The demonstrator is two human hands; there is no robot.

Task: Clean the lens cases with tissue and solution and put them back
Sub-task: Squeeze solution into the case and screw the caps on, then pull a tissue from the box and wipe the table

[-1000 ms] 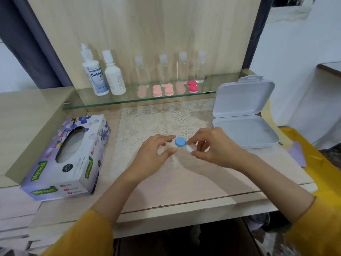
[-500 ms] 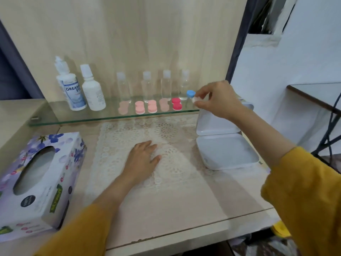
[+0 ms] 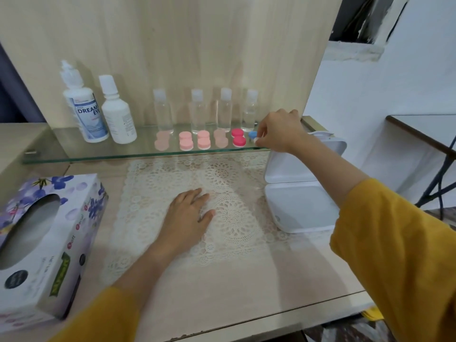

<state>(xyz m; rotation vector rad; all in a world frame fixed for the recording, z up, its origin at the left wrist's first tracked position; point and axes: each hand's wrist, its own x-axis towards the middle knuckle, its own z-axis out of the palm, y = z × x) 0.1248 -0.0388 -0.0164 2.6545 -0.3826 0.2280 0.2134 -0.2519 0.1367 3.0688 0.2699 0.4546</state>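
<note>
So the blue case point(image 3: 252, 135) is at the far right end of the glass shelf point(image 3: 74, 150), just beside the red case point(image 3: 238, 138). Its long axis runs roughly front to back like the rest of the row, with the blue cap toward the back wall and the white cap toward the shelf's front edge, maybe a touch diagonal. Can't tell if it's actually sitting on the glass or a hair above it.

The right hand point(image 3: 280, 130) reaches in from the right with the arm stretched over the open white box point(image 3: 303, 206). The wrist is a bit raised and the fingertips point(image 3: 262, 131) curl down, pinching the case from its right side.

The left hand point(image 3: 188, 214) lies palm down on the lace mat point(image 3: 237, 225), fingers straight and loosely together, pointing up-right, holding nothing.

A tissue box point(image 3: 49, 243) sits at the left of the desk, and the Dream Eye bottle point(image 3: 84, 107) stands upright at the shelf's left.
</note>
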